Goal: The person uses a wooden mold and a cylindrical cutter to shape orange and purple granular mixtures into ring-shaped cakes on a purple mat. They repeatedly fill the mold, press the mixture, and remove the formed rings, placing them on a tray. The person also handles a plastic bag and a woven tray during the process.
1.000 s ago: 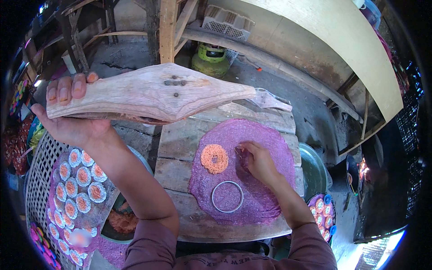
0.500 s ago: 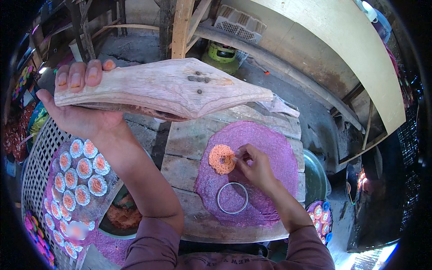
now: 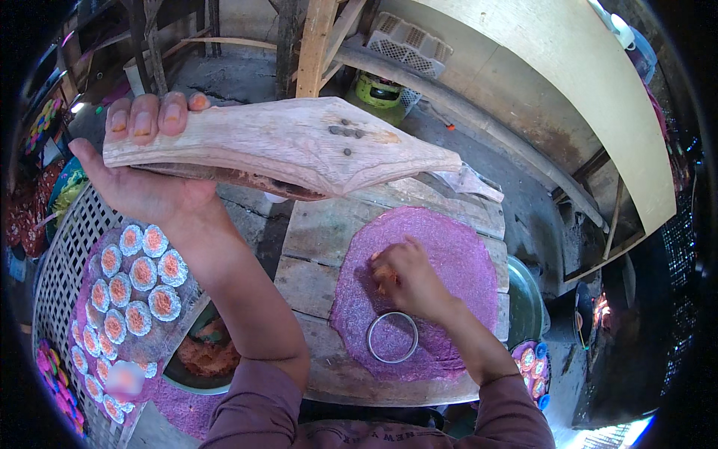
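My left hand (image 3: 153,193) grips the thick end of a long pale wooden lever arm (image 3: 284,146), raised at the upper left with fingers over its top and thumb below. The lever's narrow end reaches right, past the far edge of a plank table. On a round purple cloth (image 3: 456,292), the fingers of my right hand (image 3: 411,278) are curled around orange shredded strands (image 3: 384,280). Most of that orange stuff is hidden under the hand. A thin metal ring (image 3: 369,340) lies on the cloth just nearer to me, apart from the fingers.
Left, a woven rack (image 3: 56,277) bears a purple cloth with several white-edged, orange-centred rounds (image 3: 143,274). A bowl of orange mash (image 3: 206,355) stands beside my left forearm. Right of the plank table (image 3: 303,280) are a green basin (image 3: 527,288) and a dark bucket (image 3: 565,314).
My right hand has moved left over the flat orange lacy disc and closed on it, covering most of it. The left hand still holds the lever. The view has shifted slightly.
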`<state>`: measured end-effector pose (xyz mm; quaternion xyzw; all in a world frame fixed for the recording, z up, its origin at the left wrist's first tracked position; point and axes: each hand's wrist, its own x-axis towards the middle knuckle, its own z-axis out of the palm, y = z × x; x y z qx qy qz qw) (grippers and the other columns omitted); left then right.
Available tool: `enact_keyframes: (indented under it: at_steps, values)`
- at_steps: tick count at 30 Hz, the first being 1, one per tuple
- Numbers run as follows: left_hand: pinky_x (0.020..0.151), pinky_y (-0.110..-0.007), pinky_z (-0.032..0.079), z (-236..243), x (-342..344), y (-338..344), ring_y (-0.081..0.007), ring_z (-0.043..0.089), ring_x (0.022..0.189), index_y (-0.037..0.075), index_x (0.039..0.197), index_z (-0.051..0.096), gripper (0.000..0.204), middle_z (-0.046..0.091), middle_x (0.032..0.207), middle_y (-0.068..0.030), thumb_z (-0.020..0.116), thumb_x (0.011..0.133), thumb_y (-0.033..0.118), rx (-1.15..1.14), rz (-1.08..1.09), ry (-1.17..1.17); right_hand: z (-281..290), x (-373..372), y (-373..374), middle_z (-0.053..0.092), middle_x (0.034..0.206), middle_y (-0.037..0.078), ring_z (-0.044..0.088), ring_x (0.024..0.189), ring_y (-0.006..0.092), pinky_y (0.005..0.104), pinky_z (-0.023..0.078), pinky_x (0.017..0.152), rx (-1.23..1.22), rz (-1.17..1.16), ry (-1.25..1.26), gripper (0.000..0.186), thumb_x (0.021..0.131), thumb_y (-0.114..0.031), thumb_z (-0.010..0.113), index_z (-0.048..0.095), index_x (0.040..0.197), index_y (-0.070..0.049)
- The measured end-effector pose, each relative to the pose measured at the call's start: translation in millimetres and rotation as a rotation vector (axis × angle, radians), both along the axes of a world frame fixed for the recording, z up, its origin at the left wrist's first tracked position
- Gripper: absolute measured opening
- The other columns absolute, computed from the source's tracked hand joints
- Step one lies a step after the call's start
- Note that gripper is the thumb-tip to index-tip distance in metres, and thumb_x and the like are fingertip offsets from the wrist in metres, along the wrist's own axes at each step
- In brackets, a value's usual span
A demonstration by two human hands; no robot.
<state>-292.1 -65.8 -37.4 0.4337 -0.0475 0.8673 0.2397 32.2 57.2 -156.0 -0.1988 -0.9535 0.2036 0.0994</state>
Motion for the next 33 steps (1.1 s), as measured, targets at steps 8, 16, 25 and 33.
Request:
enact_keyframes:
  at_steps: [8,16,25,33]
  values:
    - [0.083,-0.048,0.039,0,0,2,-0.0237,0.052,0.071,0.013,0.082,0.056,0.056,0.054,0.071,-0.001,0.033,0.094,0.062,0.022,-0.027,0.043,-9,18,-13,0.058,0.122,0.017,0.054,0.114,0.0366,0.043,0.041,0.102,0.18,-0.093,-0.009,0.047,0.084,-0.01,0.062,0.055,0.131,-0.007]
    - [0.083,-0.047,0.039,-1,-2,0,-0.023,0.051,0.069,0.013,0.08,0.053,0.056,0.052,0.07,-0.001,0.032,0.095,0.062,-0.013,0.011,0.02,-6,47,17,0.065,0.11,0.014,0.062,0.104,0.0314,0.0385,0.048,0.091,-0.158,-0.402,0.463,0.035,0.079,0.011,0.062,0.067,0.11,-0.005]
    - [0.085,-0.047,0.039,1,0,1,-0.023,0.052,0.07,0.013,0.08,0.054,0.055,0.052,0.07,-0.0009,0.034,0.094,0.062,-0.002,-0.006,0.031,-12,50,10,0.061,0.119,0.018,0.056,0.113,0.0338,0.0468,0.04,0.101,0.162,-0.461,0.24,0.036,0.084,-0.01,0.067,0.063,0.119,-0.007]
    - [0.084,-0.047,0.039,0,0,-1,-0.0238,0.052,0.071,0.013,0.081,0.055,0.055,0.053,0.07,-0.0012,0.036,0.093,0.063,0.027,-0.064,0.017,-19,53,37,0.064,0.104,0.015,0.062,0.092,0.0215,0.0304,0.049,0.082,-0.332,-0.678,0.44,0.029,0.091,-0.016,0.065,0.063,0.118,-0.006]
